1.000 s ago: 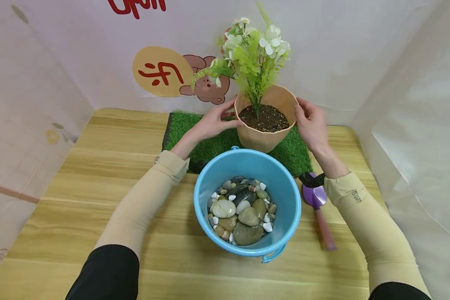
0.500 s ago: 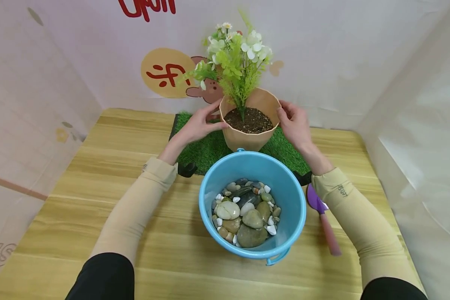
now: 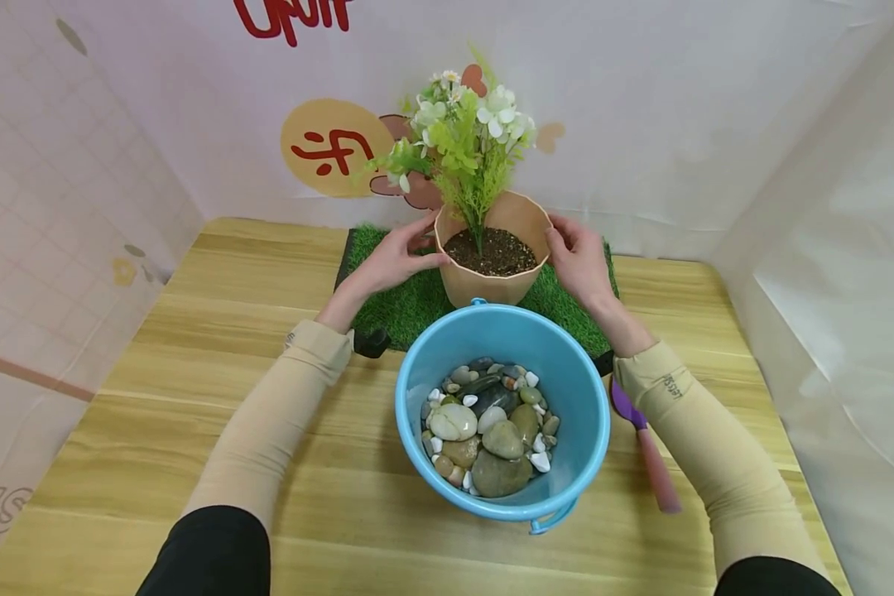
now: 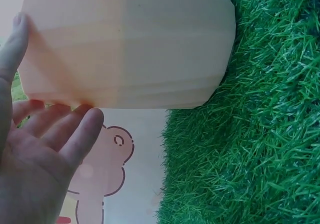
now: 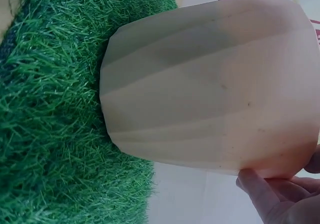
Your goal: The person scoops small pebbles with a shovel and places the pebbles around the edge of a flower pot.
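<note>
A peach-coloured flowerpot (image 3: 489, 290) with faceted sides stands upright on the green artificial turf mat (image 3: 387, 310) at the back of the table. It holds dark soil (image 3: 501, 252) and a plant (image 3: 465, 145) with white flowers and light green leaves. My left hand (image 3: 395, 258) holds the pot's left side near the rim, its fingers behind and thumb in front. On the opposite side my right hand (image 3: 583, 258) grips the rim, thumb at the edge. In the left wrist view, several fingertips (image 4: 92, 116) touch the pot wall. The pot's base sits at the grass in both wrist views.
Just in front of the pot is a light blue bucket (image 3: 410, 406) with wet stones and white pebbles inside. A purple trowel (image 3: 659, 476) with a pink handle lies right of it, its blade partly under my right forearm. A printed backdrop (image 3: 641, 108) rises behind the table.
Both hands have moved the flowerpot left over the turf mat, then lowered it. The plant moved along with it. The bucket and trowel hold their places on the table.
</note>
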`<state>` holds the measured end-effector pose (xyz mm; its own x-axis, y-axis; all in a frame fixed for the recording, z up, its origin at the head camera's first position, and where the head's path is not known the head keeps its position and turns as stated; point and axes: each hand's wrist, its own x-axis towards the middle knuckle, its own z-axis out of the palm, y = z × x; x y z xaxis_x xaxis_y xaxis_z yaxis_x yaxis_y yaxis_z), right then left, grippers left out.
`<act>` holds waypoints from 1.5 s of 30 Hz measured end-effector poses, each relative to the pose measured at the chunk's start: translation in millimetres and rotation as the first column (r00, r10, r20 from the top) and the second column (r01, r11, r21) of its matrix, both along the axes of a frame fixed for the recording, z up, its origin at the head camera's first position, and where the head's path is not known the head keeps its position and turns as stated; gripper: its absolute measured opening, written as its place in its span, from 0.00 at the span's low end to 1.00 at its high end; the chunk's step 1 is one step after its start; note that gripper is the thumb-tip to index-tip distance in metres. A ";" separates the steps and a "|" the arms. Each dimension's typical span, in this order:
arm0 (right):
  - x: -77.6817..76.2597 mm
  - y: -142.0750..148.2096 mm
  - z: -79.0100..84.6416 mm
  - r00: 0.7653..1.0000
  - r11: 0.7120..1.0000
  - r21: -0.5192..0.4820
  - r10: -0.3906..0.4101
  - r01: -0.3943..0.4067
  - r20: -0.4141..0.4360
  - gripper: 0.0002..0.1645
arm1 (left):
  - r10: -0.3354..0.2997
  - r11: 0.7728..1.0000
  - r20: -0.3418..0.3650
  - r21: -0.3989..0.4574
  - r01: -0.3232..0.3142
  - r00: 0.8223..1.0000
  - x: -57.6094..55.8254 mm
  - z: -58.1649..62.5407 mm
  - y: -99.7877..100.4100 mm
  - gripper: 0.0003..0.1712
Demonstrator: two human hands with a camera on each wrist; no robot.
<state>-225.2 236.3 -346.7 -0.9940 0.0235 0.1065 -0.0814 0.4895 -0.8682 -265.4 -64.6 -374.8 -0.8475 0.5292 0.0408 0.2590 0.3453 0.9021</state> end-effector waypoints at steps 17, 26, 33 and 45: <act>2.4 1.7 -15.6 0.993 0.992 0.093 -0.082 0.090 -0.083 0.32 | 0.044 0.997 0.018 0.059 -0.045 0.999 4.2 -8.9 7.8 0.43; 2.2 4.9 -14.4 0.997 0.997 0.055 -0.042 0.045 -0.058 0.32 | 0.092 0.994 0.038 0.057 -0.094 0.995 7.2 -13.2 13.1 0.43; 8.3 15.2 -1.7 0.999 0.994 0.100 0.037 -0.040 0.032 0.34 | 0.156 0.984 0.015 0.079 -0.157 0.988 22.4 -13.5 18.0 0.40; 50.7 46.2 4.3 0.993 0.966 0.232 0.109 -0.115 0.037 0.36 | 0.185 0.966 0.038 0.177 -0.188 0.982 56.2 -13.2 7.0 0.35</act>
<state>-174.5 282.5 -342.5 -0.9912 -0.1110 0.0719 -0.1279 0.6677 -0.7333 -209.2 -57.7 -388.1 -0.9322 0.3473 0.1017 0.1860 0.2186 0.9579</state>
